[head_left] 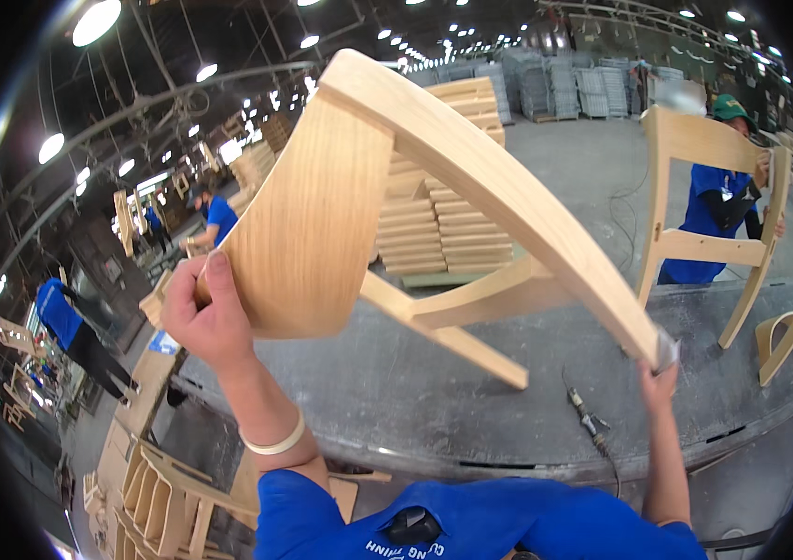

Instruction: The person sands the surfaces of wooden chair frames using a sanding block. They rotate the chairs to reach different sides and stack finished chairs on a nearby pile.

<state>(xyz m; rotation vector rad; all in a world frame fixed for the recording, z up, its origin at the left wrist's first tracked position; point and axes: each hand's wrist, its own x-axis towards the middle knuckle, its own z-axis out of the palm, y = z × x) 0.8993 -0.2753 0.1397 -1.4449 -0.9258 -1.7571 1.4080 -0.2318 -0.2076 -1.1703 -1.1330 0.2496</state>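
We hold a bare wooden chair [434, 177] up above the grey workbench [471, 411], tilted on its side; it looks stiff, smooth and fairly light, though awkward by its bulk, so we judge the curved backrest and the long rail the safest holds; our left hand [205, 313] is closed on the backrest's lower edge, thumb on top, arm raised from below the workbench; our right hand [660, 369] reaches up, pressing a small grey pad [667, 347] to the rail's end.
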